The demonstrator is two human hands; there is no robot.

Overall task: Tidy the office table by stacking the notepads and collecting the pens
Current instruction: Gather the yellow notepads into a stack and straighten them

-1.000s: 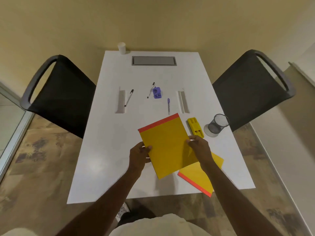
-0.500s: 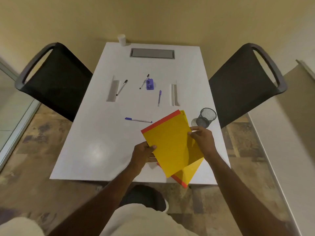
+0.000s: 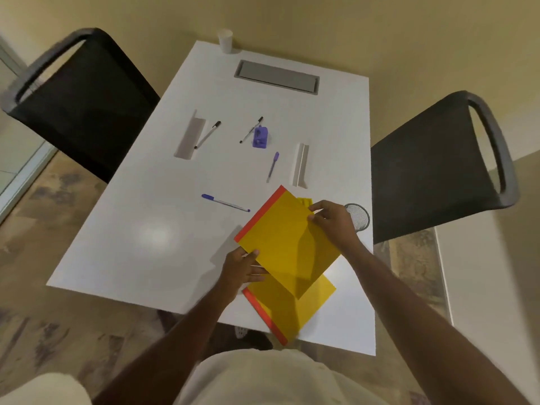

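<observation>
Since half a second ago the upper notepad [image 3: 287,238] has turned so its red binding now runs along its left edge, and it sits further over the lower notepad [image 3: 287,308], overlapping that pad's far half. Both arms reach forward over the near edge of the white table [image 3: 140,229]. Left hand [image 3: 242,266] pinches the upper notepad's near-left corner, thumb on top and fingers curled beneath. Right hand [image 3: 333,220] grips its far-right edge, fingers bent over the cover. Beyond this pad, a blue-capped pen [image 3: 225,202] lies to its left, a purple pen [image 3: 272,166] just past its far corner, and the mesh pen cup [image 3: 361,217] stands right of it, beside the right hand
</observation>
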